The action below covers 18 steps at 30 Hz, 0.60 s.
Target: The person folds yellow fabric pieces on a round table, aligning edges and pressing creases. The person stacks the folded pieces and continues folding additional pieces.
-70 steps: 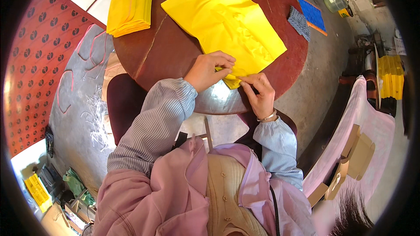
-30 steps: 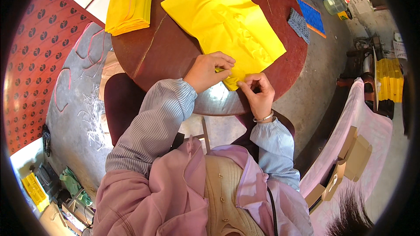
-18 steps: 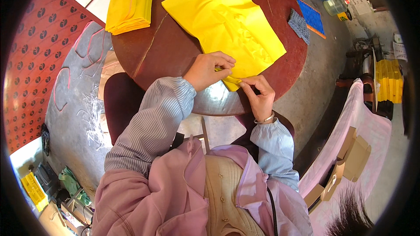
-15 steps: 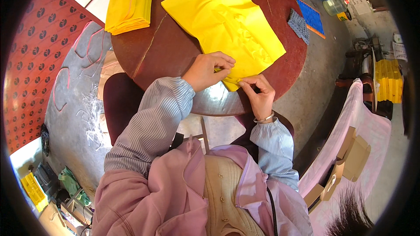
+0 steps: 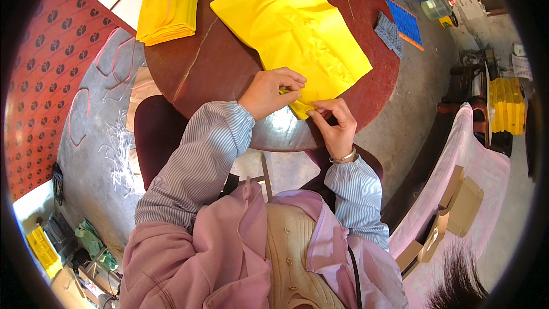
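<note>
A creased yellow fabric piece, perhaps a bag [image 5: 303, 34], lies across the round brown table [image 5: 229, 63], its near corner close to the table's front edge. My left hand [image 5: 271, 91] grips the cloth's near left edge, thumb and fingers closed over it. At the near corner, my right hand [image 5: 336, 121] pinches the hem between thumb and index finger. What lies under the left fingers is partly hidden.
A stack of folded yellow fabric [image 5: 171, 3] sits at the table's far left. A grey knitted cloth [image 5: 389, 34] lies on the right rim. A dark stool [image 5: 153, 134] stands at left; an opened cardboard box [image 5: 460, 206] rests on the pink cover [image 5: 486, 171] at right.
My right hand has shifted very slightly left along the near corner, still pinching it. The left hand and the yellow cloth look almost unmoved.
</note>
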Tool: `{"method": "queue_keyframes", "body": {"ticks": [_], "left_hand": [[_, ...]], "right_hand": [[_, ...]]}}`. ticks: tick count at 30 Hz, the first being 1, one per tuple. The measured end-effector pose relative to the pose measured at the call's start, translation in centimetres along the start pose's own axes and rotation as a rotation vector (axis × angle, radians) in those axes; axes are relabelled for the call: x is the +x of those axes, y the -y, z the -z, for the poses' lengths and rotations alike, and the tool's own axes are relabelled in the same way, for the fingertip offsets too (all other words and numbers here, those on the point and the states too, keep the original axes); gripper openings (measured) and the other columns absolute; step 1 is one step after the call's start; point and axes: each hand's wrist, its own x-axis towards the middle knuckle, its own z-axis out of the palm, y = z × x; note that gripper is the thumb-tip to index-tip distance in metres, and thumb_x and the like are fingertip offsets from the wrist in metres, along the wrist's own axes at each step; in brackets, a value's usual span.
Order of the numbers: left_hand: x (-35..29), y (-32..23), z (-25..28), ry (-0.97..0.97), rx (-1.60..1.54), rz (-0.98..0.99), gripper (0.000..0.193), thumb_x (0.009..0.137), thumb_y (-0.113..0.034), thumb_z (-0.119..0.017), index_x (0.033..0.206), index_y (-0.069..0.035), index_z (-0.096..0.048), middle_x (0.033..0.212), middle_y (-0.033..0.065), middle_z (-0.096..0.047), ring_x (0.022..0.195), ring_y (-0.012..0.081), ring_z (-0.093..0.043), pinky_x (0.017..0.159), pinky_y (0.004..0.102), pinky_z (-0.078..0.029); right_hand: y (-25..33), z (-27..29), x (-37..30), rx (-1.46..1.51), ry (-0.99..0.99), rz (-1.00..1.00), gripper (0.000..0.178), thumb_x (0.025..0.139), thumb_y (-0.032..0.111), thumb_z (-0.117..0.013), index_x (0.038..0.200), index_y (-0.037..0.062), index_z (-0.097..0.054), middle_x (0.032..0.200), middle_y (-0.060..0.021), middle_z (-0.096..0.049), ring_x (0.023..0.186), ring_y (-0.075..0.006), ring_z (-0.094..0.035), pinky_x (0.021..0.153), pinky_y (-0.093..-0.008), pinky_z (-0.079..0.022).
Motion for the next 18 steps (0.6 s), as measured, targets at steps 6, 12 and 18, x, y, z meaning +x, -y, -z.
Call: {"method": "queue_keyframes", "body": {"ticks": [6, 12, 18], "left_hand": [[-0.07, -0.04, 0.21, 0.021, -0.002, -0.011, 0.012, 0.092, -0.004, -0.076, 0.101, 0.004, -0.079, 0.128, 0.0130, -0.077, 0.115, 0.0253, -0.075, 0.103, 0.0342, -0.059], [-0.14, 0.27, 0.49, 0.043, 0.004, -0.080, 0.015, 0.087, -0.002, -0.076, 0.101, 0.005, -0.079, 0.127, 0.0132, -0.077, 0.116, 0.0261, -0.074, 0.103, 0.0347, -0.059], [-0.13, 0.30, 0.17, 0.009, 0.040, -0.100, 0.013, 0.088, -0.003, -0.076, 0.099, 0.004, -0.079, 0.126, 0.0126, -0.077, 0.113, 0.0260, -0.075, 0.102, 0.0347, -0.059]], "right_hand": [[0.24, 0.31, 0.32, -0.023, 0.046, 0.003, 0.013, 0.090, -0.001, -0.084, 0.102, -0.0011, -0.081, 0.095, -0.0079, -0.075, 0.085, -0.0147, -0.069, 0.077, -0.0269, -0.055], [-0.31, 0.16, 0.44, 0.057, 0.041, -0.110, 0.011, 0.089, -0.001, -0.085, 0.100, -0.0021, -0.081, 0.095, -0.0055, -0.074, 0.085, -0.0127, -0.067, 0.078, -0.0259, -0.053], [-0.56, -0.28, 0.31, 0.113, -0.012, -0.114, 0.010, 0.088, -0.001, -0.086, 0.095, -0.0011, -0.079, 0.088, -0.0033, -0.070, 0.078, -0.0096, -0.065, 0.072, -0.0244, -0.051]]}}
